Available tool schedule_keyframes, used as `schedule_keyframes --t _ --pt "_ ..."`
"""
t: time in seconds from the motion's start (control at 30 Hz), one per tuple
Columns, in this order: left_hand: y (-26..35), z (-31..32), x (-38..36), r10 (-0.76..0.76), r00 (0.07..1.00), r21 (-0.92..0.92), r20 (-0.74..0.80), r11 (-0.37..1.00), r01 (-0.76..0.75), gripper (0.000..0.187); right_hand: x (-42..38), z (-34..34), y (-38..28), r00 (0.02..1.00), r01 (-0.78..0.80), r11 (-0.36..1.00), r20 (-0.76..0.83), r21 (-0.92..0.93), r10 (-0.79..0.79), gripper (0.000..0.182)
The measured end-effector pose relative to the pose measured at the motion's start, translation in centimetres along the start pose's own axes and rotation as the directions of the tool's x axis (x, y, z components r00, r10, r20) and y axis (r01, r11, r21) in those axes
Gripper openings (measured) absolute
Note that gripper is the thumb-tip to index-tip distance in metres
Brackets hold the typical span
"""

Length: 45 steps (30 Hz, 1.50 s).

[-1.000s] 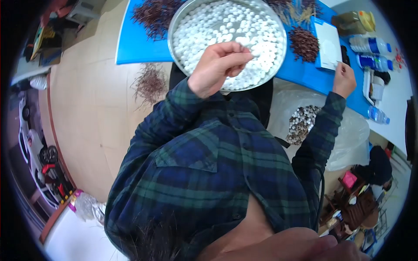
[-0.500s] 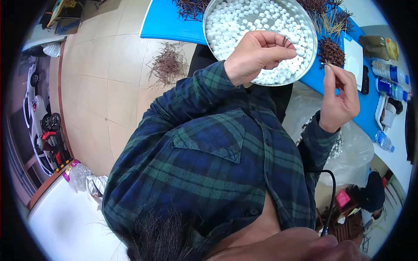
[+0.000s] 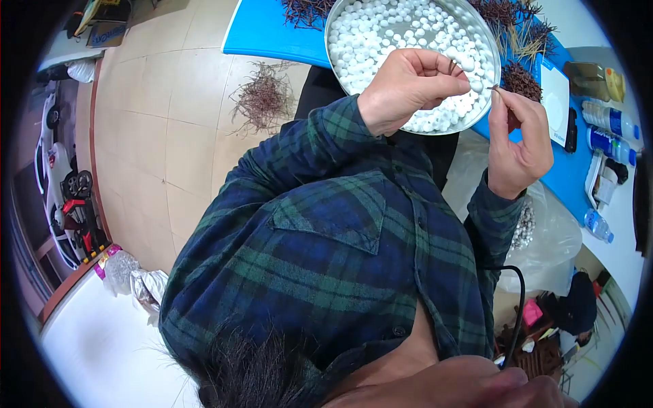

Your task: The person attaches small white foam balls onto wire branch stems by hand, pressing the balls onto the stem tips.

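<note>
Two bare hands at work by the round metal tray (image 3: 407, 31), which holds lots of loose white balls (image 3: 360, 47). L hand (image 3: 405, 87) is over tray's near side, R of its middle, thumb & index pinched narrow; thin dark stems (image 3: 451, 66) show btwn its fingers. White ball (image 3: 476, 87) shows right by its fingertips; can't tell if gripped or lying in tray behind. R hand (image 3: 522, 141) is just R of tray's rim, thumb & index tight on a tiny dark piece (image 3: 495, 88), fingertips near L hand's but apart.

Rest, rel. to tray: blue tabletop (image 3: 272, 34) on both sides; brown pile (image 3: 522, 83) of short bits just R; stem bundles (image 3: 507, 24) at far R; white flat box (image 3: 554, 100) R, past brown pile; label-wrapped bottle (image 3: 609, 117) further R. Stem tangle (image 3: 262, 100) on floor, L & nearer; clear plastic bag (image 3: 554, 234) nearer & R, w/ whitish bits inside.
</note>
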State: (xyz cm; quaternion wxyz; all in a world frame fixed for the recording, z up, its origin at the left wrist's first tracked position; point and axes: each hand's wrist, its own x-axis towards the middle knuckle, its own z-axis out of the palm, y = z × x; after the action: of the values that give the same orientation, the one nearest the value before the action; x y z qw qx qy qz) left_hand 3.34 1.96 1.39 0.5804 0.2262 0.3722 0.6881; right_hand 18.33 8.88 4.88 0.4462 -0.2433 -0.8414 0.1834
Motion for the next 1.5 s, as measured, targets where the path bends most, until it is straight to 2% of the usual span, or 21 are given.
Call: schedule_keyframes --t 0.27,0.73,1.07,1.5 --pt "0.0 -0.1 -0.1 0.005 1.000 0.003 0.012 1.000 -0.005 0.005 -0.2 0.1 0.0 1.000 -0.006 1.000 0.025 -0.020 0.007 0.022" --pt "0.0 0.0 -0.4 0.017 1.000 0.049 -0.003 0.999 -0.017 0.005 -0.1 0.0 0.2 0.987 0.142 0.983 0.088 -0.115 -0.133 0.025" --pt "-0.4 0.1 -0.3 0.036 0.999 0.028 -0.015 0.999 -0.036 0.005 -0.6 0.2 0.0 0.992 0.094 0.988 0.089 -0.118 -0.084 0.025" --pt "-0.6 0.2 -0.3 0.037 0.999 0.048 -0.033 0.998 -0.036 0.005 -1.1 0.5 0.5 0.990 0.111 0.987 0.102 -0.116 -0.099 0.024"
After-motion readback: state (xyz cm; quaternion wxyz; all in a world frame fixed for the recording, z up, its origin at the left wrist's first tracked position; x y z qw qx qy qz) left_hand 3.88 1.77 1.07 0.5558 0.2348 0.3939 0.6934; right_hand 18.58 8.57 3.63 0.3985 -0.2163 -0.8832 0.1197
